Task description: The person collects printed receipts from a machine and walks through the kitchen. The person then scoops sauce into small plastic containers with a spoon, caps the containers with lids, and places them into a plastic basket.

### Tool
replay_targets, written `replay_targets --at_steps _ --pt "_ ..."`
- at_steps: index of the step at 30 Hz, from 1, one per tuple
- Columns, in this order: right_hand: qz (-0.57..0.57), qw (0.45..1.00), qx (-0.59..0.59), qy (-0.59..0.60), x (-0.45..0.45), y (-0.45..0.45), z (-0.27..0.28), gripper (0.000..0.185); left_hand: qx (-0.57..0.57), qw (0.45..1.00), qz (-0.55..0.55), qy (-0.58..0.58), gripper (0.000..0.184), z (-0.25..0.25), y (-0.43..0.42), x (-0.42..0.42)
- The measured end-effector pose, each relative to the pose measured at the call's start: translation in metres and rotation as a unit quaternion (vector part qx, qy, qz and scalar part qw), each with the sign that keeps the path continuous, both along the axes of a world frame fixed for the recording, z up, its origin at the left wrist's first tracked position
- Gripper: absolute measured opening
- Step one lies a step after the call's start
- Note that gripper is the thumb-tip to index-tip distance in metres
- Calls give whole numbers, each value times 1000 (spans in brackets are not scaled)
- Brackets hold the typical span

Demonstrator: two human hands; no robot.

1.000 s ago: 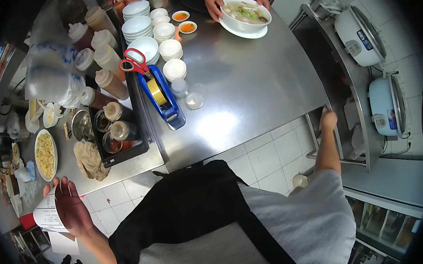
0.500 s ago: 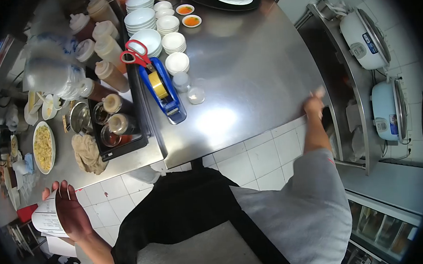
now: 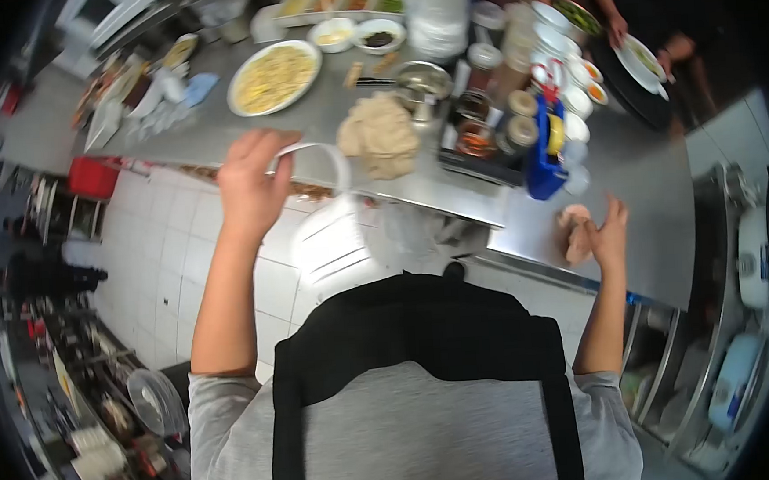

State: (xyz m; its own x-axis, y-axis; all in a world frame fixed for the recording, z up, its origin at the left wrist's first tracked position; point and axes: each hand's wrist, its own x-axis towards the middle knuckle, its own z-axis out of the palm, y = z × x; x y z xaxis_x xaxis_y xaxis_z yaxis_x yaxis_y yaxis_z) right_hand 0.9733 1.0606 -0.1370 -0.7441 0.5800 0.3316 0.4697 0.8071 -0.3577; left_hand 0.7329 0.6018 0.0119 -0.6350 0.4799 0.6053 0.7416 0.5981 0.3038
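A curled, printed paper receipt (image 3: 336,243) hangs down from my left hand (image 3: 257,173), its top edge pinched between thumb and fingers in front of the counter's edge. My right hand (image 3: 609,233) is spread over the steel counter near its front edge and holds nothing. Beside it a skin-coloured blurred patch, apparently its reflection, shows on the metal. The nearest thing to this hand is a blue tape dispenser (image 3: 542,160) with yellow tape. Close to my left hand lie a crumpled beige cloth (image 3: 378,135) and an oval plate of yellow food (image 3: 276,78).
A black tray (image 3: 477,166) holds jars and bottles beside stacked white bowls (image 3: 572,101). At the back stand a tray of toppings (image 3: 344,3) and plastic cups (image 3: 437,17). Another person's hands (image 3: 620,30) touch a white bowl (image 3: 642,55) at the right. Rice cookers (image 3: 737,381) stand far right.
My view has swung to the left. My left hand has risen with the receipt, which now hangs lower. My right hand has come in from the counter's right end toward the tape dispenser.
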Motion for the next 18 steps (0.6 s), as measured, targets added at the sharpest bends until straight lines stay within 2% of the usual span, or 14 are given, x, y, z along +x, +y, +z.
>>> replay_targets --at_steps 3,4,5,6,7,8,10,13,15,16,18 --pt "88 973 -170 128 -55 -97 89 42 -64 987 -5 147 23 18 -42 0" --pt "203 915 -316 148 -66 -131 106 40 -63 984 4 168 22 21 -55 2" --pt "309 823 -449 160 -75 -168 119 40 -62 980 10 189 21 22 -69 4" --pt "405 718 -558 101 -82 -207 124 40 -61 975 16 212 20 21 -80 6" --pt "486 588 -646 33 -91 -249 131 42 -65 972 21 226 20 19 -93 10" --pt "557 411 -721 -26 -104 -293 131 47 -70 968 27 239 20 15 -106 15" --pt "448 315 -832 -94 -127 -373 136 45 -63 964 25 258 21 5 -125 30" --pt "335 293 -895 16 -181 -440 117 39 -54 969 3 242 23 -15 -150 57" --pt "375 368 -851 28 -212 -457 103 36 -35 976 -13 215 22 -26 -166 59" --pt "395 403 -825 35 -226 -463 105 36 -8 989 1 145 29 -25 -176 61" --pt "416 423 -805 -11 -249 -470 111 37 174 983 48 -19 38 -34 -199 43"
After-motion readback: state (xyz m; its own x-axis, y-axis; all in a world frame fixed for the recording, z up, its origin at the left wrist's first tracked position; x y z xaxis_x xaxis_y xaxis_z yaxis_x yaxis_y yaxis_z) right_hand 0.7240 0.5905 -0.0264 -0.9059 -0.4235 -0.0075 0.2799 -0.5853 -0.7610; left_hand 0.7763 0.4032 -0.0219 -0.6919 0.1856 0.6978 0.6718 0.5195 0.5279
